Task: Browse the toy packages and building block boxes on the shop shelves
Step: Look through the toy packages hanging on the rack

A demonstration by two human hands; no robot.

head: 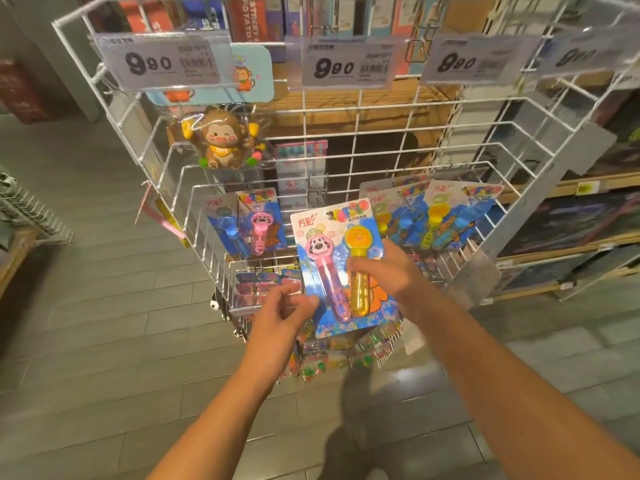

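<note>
Browsing is mid-run, judging by the layout: one bubble wand package [341,268] is off its hook and held up in front of the wire rack [485,109], face toward the camera. Right hand [384,271] grips the package's right edge, thumb curled over the front by the yellow wand. Left hand [287,306] sits at the lower left edge — fingers curled, thumb tip at the card; looks like a light pinch, but contact is hard to confirm.

Left to do, as a guess: the other hanging packs, the monkey toy [221,138], and the boxes on the shelves [571,216] behind and to the right — none of those is in hand.

Counts:
- price tags on the top rail: 4 visible, the rightmost blurred
- monkey toy packs: 1
- wands in the held package: 2 — one pink with a dog face, one yellow
- similar wand packs still hanging: 1 at left [247,221], at least 2 overlapping at right [433,216]; exact number unclear
- lower tier packs under the hands: several, too cluttered to count
</note>
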